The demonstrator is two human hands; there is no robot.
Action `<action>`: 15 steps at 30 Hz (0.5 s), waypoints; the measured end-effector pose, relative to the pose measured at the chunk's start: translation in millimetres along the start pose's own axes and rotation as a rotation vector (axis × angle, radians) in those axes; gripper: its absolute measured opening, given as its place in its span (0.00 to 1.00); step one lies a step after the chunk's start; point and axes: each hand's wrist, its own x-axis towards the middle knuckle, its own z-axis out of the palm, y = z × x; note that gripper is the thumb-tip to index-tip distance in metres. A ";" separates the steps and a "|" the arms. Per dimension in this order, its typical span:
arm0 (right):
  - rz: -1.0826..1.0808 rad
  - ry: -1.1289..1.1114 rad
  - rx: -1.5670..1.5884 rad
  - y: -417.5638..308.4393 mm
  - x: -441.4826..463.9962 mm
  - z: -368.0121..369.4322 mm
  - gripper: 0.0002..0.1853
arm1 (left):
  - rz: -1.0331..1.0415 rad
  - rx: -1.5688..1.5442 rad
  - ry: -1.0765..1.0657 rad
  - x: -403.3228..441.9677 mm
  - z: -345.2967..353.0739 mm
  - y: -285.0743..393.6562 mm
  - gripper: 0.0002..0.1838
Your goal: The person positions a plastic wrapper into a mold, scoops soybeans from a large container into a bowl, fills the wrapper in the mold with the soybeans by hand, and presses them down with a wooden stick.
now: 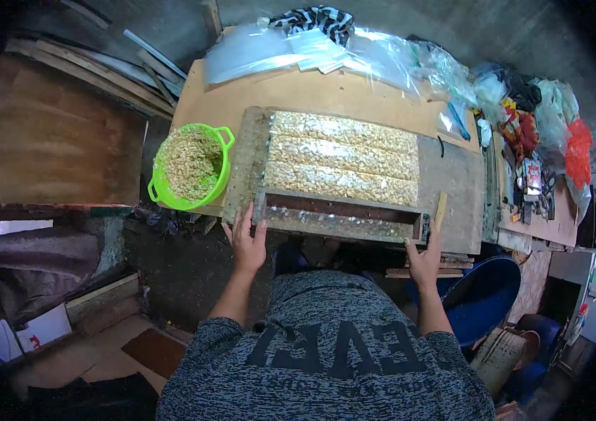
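A long rectangular wooden frame (343,203) lies along the near edge of a grey board (463,189), and its inside looks dark. My left hand (245,244) grips the frame's left end, fingers along its outer side and thumb at the near corner. At the opposite end, my right hand (424,263) has its thumb and fingers around the corner. A thin wooden strip (441,209) shows just beyond the right fingertips; whether they touch it I cannot tell. Just behind the frame lie three pressed slabs of pale puffed grain (343,158), side by side.
Left of the board stands a green two-handled colander (225,168) of loose puffed grain. Clear plastic sheets (256,52) lie along the table's (200,91) far edge. Plastic bags (557,105) crowd the right. A blue barrel (484,295) stands near my right arm.
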 end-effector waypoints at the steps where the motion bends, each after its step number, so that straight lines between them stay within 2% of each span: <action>1: -0.027 -0.009 0.004 0.1 -4.1 -0.2 0.42 | 0.024 0.010 -0.001 -0.4 0.0 -1.2 0.33; 7: -0.051 0.007 0.076 5.8 -9.2 5.2 0.44 | 0.058 -0.009 -0.026 -2.2 -2.7 -2.7 0.36; 10: -0.037 0.023 0.025 1.8 -8.4 4.2 0.43 | 0.049 0.005 -0.022 -2.5 -3.8 -0.5 0.35; 12: 0.008 -0.005 0.107 -1.4 -7.4 -1.9 0.42 | 0.065 -0.043 0.013 -4.3 -7.2 0.3 0.34; 15: -0.002 0.083 0.115 13.4 -4.3 -6.8 0.37 | 0.064 -0.078 0.060 -10.5 -15.5 -1.3 0.31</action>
